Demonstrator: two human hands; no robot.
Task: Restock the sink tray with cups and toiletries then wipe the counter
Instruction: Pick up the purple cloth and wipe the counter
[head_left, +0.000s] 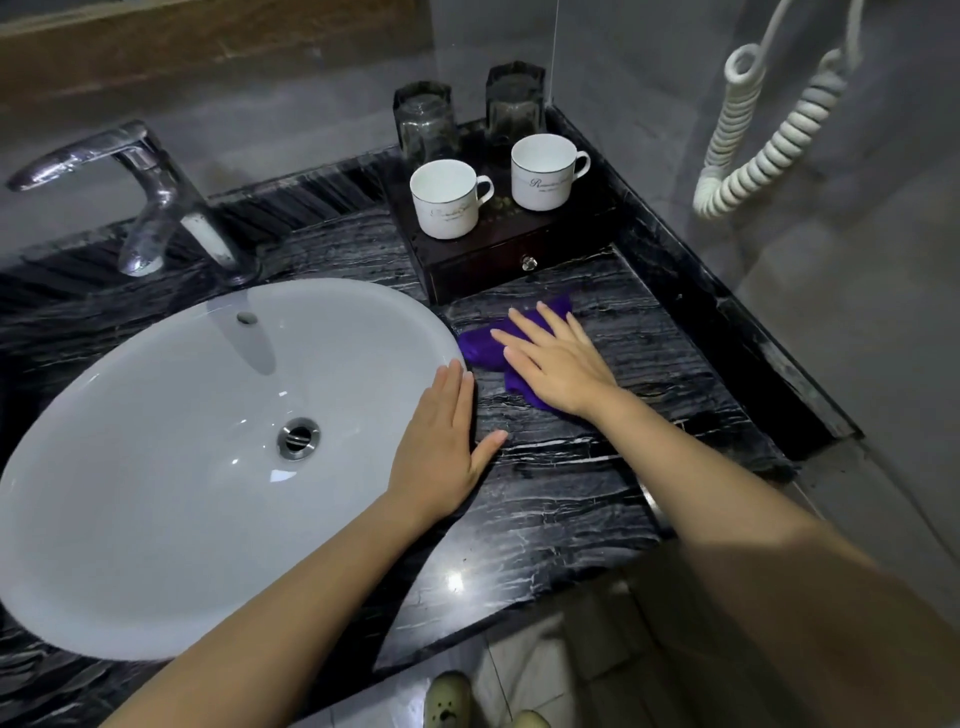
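Right hand (558, 364) is flat on the purple cloth (480, 347), fingers spread and palm pressing it down against the black marble counter (561, 499), not gripping, just laid open over it. The cloth pokes out past the fingertips toward the sink and shows a corner beyond the middle finger. Left hand (441, 447) lies flat too, open, fingers together along the right rim of the white sink basin (171, 467), thumb splayed out onto the counter; it holds nothing. The 2 hands sit near each other but apart, a strip of bare marble between them. Just beyond the right hand's fingertips stands the dark wooden tray (483, 262), a box with a small knobbed drawer (528, 263) on its front face. On top of it, 2 white cups: the left cup (448, 200) and the right cup (544, 172), both upright, handles pointing right. Behind them, 2 clear glasses, one glass (426, 122) at the back left and another glass (515, 104) at the back right, apparently upside down. Far beyond the left hand, the chrome faucet (156, 197) leans over the basin. Off past the right hand, a white coiled cord (769, 135) hangs on the wall.
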